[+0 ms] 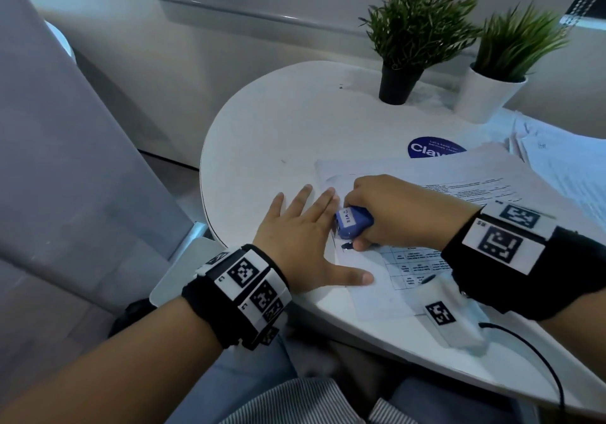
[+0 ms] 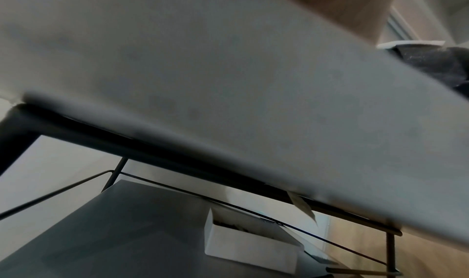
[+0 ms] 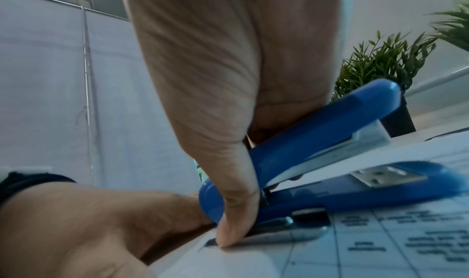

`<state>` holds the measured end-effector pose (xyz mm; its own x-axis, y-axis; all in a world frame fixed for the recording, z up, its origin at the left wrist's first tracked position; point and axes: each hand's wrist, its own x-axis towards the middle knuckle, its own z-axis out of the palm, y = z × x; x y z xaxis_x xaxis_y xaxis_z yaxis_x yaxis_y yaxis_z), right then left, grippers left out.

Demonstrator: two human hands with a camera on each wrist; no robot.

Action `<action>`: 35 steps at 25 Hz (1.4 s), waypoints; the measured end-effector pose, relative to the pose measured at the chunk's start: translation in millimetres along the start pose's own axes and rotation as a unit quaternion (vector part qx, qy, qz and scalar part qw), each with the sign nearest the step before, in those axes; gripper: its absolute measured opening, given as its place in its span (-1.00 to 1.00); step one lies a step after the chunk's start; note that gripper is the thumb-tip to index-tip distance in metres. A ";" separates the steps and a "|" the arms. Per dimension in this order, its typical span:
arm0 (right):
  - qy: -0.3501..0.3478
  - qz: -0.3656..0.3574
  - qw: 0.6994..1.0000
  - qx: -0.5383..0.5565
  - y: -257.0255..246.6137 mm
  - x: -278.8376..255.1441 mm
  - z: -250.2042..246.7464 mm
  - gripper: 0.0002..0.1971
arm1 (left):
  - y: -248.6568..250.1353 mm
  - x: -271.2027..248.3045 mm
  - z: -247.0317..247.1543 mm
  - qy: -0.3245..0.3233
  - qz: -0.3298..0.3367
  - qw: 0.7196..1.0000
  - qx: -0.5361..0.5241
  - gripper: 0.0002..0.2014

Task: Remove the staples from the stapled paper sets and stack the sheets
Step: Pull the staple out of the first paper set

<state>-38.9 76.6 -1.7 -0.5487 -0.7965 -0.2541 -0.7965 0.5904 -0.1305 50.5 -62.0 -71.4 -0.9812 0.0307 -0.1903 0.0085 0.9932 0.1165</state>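
Stapled paper set lies on the white table at the near rim, long axis running 7 to 1 o'clock. Left hand is flat, fingers straight, pinning the sheet's left edge. Just at its 3 o'clock, right hand grips the blue stapler, rear tip down on the paper corner; staple itself hidden. Right hand nearer the corner. More papers at 2 o'clock.

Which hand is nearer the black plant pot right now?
Right. The right hand, gripping the blue stapler on the paper, lies below the black plant pot; the left hand lies flat further left, toward the table's near edge.
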 end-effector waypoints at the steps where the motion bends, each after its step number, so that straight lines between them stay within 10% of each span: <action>1: 0.003 -0.009 1.000 0.003 -0.8 0.0 -0.4 -0.59 | 0.1 0.4 -0.1 0.000 0.002 1.000 -0.002 0.23; 20: -0.026 -0.057 0.998 -0.029 -4.2 -2.7 1.2 -0.64 | -1.8 5.2 1.0 0.000 0.004 1.000 -0.007 0.10; 35: 0.148 -0.220 0.946 -0.188 2.4 -9.4 16.3 -0.64 | -2.4 5.1 -3.2 -0.016 0.008 1.000 -0.008 0.04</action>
<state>-31.5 87.7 -15.2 -0.1464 -0.9887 0.0324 -0.9675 0.1499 0.2037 44.9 -64.6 -69.6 -0.9744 0.0510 -0.2189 0.0213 0.9905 0.1360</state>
